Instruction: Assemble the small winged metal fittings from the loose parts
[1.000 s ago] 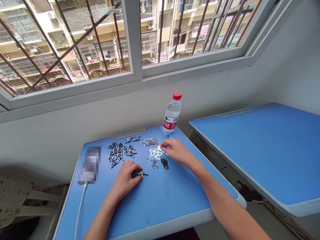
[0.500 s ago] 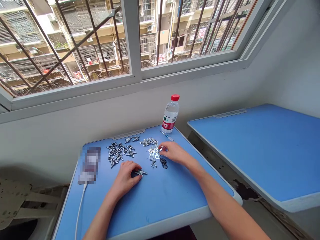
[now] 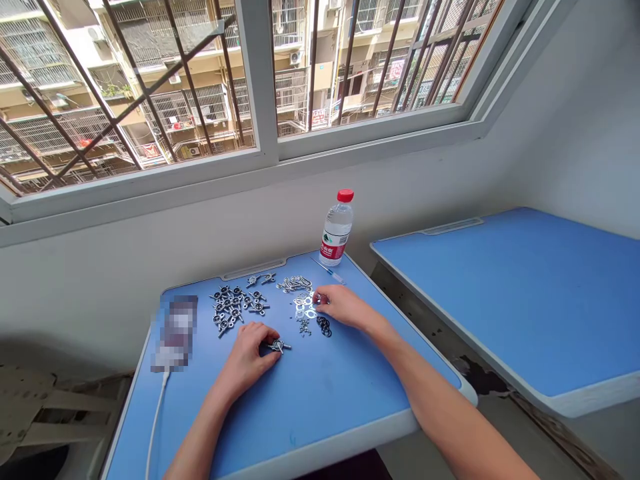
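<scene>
My left hand (image 3: 254, 348) rests on the blue table, thumb and fingers closed round a small grey metal fitting with projecting stems (image 3: 278, 345). My right hand (image 3: 341, 305) reaches over a pile of flat, shiny metal ring plates (image 3: 303, 311), fingertips pinched together at its right side. Whatever lies between those fingertips is too small to make out. Black rubber rings (image 3: 324, 327) and tiny metal bits (image 3: 304, 327) lie just below the plates. Behind them is a heap of small silvery parts (image 3: 295, 284). More grey metal fittings (image 3: 234, 304) are grouped beyond my left hand.
A water bottle with a red cap (image 3: 337, 228) stands at the table's back right corner, a thin blue-handled screwdriver (image 3: 330, 271) before it. A blurred phone-like object (image 3: 175, 333) with a white cable (image 3: 156, 420) lies at left. Across a gap stands another blue table (image 3: 520, 300).
The whole view has shifted slightly. My right fingertips have moved a little at the ring plates and look closer together. My left hand keeps the metal fitting in the same place.
</scene>
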Demonstrator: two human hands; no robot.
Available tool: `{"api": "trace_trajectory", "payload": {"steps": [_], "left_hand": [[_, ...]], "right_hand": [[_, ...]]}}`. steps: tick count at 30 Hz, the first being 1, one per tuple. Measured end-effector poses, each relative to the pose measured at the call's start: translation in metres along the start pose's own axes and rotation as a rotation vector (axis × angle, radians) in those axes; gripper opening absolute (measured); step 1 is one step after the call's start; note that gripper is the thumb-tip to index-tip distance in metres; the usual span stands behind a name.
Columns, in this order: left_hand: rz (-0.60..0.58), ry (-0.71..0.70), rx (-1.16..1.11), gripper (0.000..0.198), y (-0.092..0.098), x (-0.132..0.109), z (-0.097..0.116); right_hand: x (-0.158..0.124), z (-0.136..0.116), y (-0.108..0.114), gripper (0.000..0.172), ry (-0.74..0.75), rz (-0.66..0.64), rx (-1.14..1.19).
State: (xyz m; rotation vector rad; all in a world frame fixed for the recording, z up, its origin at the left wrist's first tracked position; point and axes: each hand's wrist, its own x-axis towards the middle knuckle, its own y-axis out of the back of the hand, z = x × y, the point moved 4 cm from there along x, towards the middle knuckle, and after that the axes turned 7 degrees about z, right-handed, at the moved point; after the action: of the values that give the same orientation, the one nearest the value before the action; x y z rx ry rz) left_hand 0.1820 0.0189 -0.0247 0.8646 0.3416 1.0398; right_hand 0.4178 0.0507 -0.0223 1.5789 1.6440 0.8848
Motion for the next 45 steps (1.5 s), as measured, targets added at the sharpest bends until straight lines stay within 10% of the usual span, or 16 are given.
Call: {"api": "trace_trajectory", "payload": {"steps": [15,21,27,32,45], "left_hand": [[0.001,0.009,-0.027,0.025,0.004,-0.002,0.0],[0.024,0.035,-0.112,0.041,0.009,-0.003,-0.003],[0.338,-0.025,-0.228,0.017,0.029,-0.002,0.001],[0.261,-0.066,-0.252,0.016,0.023,-0.003,0.011],[0.153,-0.143,-0.035,0.024,0.014,-0.007,0.024]], "right_hand": [[-0.004,-0.004,0.003,0.009,0.022,0.036,0.075],[-0.009,-0.011,0.008,0.021,0.014,0.054,0.508],[-0.021,-0.041,-0.007,0.022,0.066,-0.021,0.885],[-0.031,-0.065,-0.025,0.023,0.078,-0.128,1.017],[-0.041,-0.073,-0.02,0.012,0.267,0.02,0.608]]}}
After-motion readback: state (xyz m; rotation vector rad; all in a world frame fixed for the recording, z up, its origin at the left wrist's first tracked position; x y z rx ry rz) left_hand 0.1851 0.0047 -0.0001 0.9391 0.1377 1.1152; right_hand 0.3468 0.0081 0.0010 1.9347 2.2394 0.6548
